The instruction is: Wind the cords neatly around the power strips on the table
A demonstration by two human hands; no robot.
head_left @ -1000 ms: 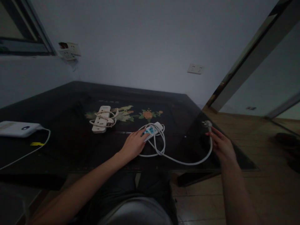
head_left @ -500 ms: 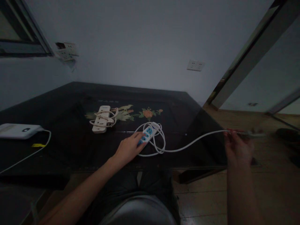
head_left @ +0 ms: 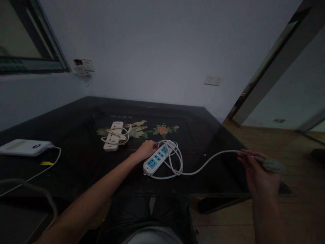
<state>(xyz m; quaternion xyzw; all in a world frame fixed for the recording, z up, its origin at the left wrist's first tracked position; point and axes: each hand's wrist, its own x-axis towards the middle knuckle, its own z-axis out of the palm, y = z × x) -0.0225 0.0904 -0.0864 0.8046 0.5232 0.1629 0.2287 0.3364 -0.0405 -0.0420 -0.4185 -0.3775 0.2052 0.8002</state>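
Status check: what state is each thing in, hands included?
Blue-socket strip: lying flat, visible sockets unused.
Cord: loops at the strip's far end, rest running out to the right.
Plug: blurred, in no socket.
Right hand: closed on the cord by the plug.
Left hand: at the strip, grip unclear.
Cream strip: its wire bundled across it.
White device: lying flat, cable attached.
Wall outlet: nothing plugged in.
Corner outlets: too small to tell.

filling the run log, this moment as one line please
left hand: at looped white cord by blue-socketed strip | right hand: holding cord near blurred plug | second strip: on table, cord-wrapped
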